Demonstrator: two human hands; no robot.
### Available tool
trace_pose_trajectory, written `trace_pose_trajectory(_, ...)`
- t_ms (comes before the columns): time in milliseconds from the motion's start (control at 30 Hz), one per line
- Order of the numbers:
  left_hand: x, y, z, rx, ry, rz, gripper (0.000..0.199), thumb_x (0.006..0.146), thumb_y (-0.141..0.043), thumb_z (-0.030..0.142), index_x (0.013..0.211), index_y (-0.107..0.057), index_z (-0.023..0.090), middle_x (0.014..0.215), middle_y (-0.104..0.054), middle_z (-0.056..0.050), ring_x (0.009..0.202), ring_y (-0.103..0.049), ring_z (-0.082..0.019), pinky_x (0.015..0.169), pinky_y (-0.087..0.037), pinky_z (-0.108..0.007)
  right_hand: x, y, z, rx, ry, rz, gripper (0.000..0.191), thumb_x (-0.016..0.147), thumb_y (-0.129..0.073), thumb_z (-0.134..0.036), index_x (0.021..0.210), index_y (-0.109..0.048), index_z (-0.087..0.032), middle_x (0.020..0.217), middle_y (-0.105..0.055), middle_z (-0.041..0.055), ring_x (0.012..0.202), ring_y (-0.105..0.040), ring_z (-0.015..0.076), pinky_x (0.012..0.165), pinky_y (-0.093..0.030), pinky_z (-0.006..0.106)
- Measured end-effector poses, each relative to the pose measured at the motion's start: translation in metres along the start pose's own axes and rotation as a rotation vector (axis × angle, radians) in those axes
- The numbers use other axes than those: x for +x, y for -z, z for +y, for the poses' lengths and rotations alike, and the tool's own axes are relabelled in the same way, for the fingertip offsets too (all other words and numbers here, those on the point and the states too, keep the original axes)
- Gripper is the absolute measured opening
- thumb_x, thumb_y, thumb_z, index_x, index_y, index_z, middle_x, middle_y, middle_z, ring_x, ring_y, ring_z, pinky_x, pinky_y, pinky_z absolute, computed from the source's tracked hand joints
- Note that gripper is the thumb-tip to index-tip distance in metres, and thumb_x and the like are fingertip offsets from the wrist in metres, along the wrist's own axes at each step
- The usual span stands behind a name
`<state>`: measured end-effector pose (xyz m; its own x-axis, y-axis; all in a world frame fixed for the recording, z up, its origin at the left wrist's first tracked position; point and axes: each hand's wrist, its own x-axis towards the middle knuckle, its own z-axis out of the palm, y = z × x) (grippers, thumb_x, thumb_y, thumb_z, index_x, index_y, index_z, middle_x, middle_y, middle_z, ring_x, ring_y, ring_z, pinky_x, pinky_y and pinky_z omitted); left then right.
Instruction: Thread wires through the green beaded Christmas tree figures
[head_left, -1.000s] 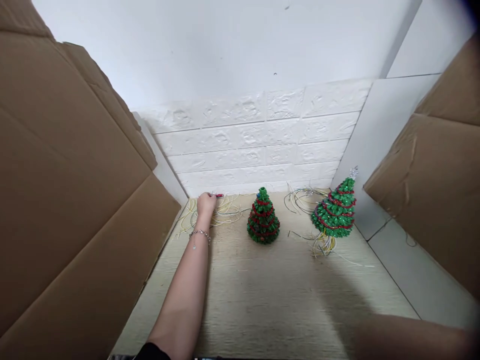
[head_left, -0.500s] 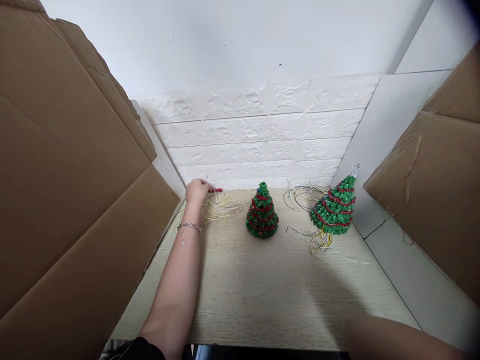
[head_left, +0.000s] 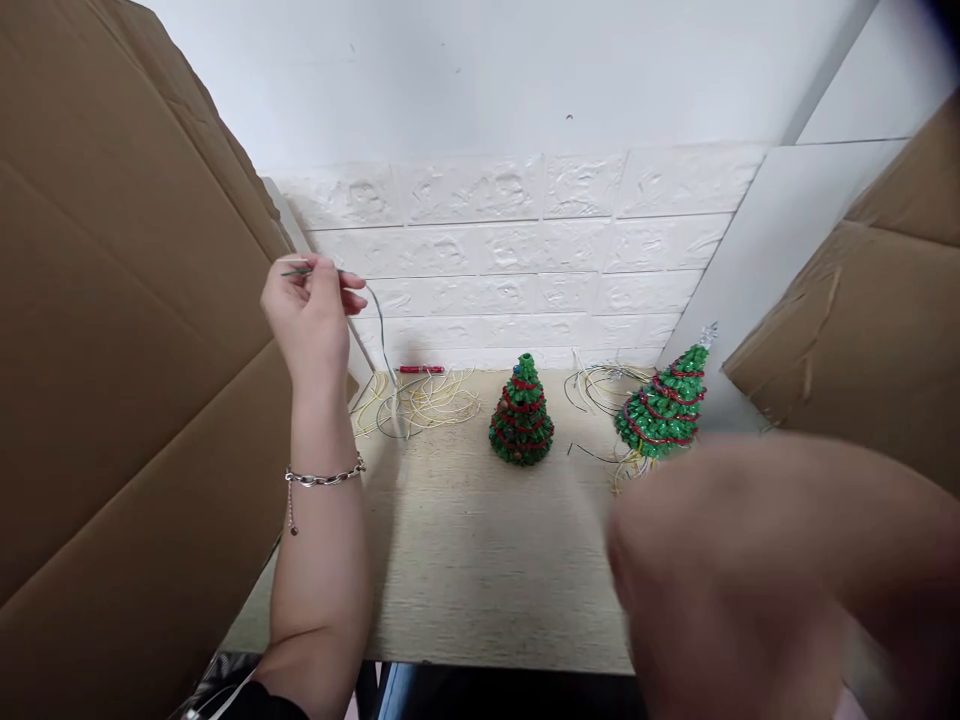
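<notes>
My left hand (head_left: 311, 305) is raised above the back left of the table, thumb and fingers pinched on a thin dark wire (head_left: 382, 328). One end pokes out left of the fingers beside a whitish strand; the rest hangs towards the tangle of pale wires (head_left: 442, 405). Close to the camera at the lower right is my right hand (head_left: 712, 560), smeared by motion, so its fingers cannot be made out. A small beaded green Christmas tree (head_left: 522, 420) with red garlands stands mid-table. Another beaded tree (head_left: 664, 405), with a clear topper, leans at the right.
A red pen-like stick (head_left: 421, 370) lies by the left wires. More wires (head_left: 600, 385) lie beside and under the right tree. Brown cardboard (head_left: 150, 380) walls the left side, and more cardboard (head_left: 862, 340) the right. A white brick-pattern wall (head_left: 487, 260) closes the back.
My left hand has risen from the wire pile, bringing up the dark wire and uncovering the red stick. My right hand has come up into view at the lower right.
</notes>
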<state>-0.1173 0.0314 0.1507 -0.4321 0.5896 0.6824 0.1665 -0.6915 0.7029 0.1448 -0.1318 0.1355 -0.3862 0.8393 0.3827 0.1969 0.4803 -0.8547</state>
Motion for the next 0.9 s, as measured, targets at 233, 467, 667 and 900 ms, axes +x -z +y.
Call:
trace_pose_trajectory(233,-0.049,-0.025,0.043,-0.363,0.048,-0.494,0.005,0.079,-0.054,0.023,0.078,-0.052,0.018,0.066,-0.066,0.000,0.049,-0.056,-0.008,0.047,-0.043,-0.021,0.088,-0.022,0.027,0.009,0.165,0.318,0.042,0.079,-0.057,-0.041,0.117,-0.054,-0.024,0.115,-0.055,0.0037,0.105,-0.052,0.0175,0.088,-0.044,0.033)
trace_pose_trajectory(467,-0.072,-0.038,0.047,-0.179,0.013,-0.662,0.016,0.070,-0.066,0.031,0.074,-0.061,0.017,0.065,-0.062,0.001,0.059,-0.059,-0.009,0.055,-0.049,-0.021,0.086,-0.017,0.034,-0.027,0.176,0.218,0.036,0.080,-0.052,-0.049,0.083,-0.065,-0.016,0.074,-0.060,0.0027,0.076,-0.056,0.0144,0.072,-0.046,0.029)
trace_pose_trajectory(667,-0.066,-0.032,0.047,-0.032,-0.007,-0.656,0.016,0.069,-0.066,0.031,0.075,-0.065,0.016,0.067,-0.064,-0.001,0.056,-0.057,-0.008,0.051,-0.046,-0.019,0.077,-0.001,0.028,-0.058,0.053,0.212,0.030,0.077,-0.058,-0.046,0.089,-0.059,-0.019,0.064,-0.048,-0.0019,0.053,-0.044,0.0077,0.049,-0.039,0.022)
trace_pose_trajectory(900,-0.072,-0.045,0.027,0.200,-0.001,-0.791,0.018,0.074,-0.060,0.033,0.075,-0.067,0.017,0.072,-0.066,-0.003,0.070,-0.059,-0.011,0.062,-0.046,-0.023,0.069,0.015,0.030,-0.433,-0.103,0.191,0.031,0.086,-0.039,-0.042,0.084,-0.060,-0.018,0.064,-0.050,0.0003,0.061,-0.049,0.0116,0.057,-0.038,0.024)
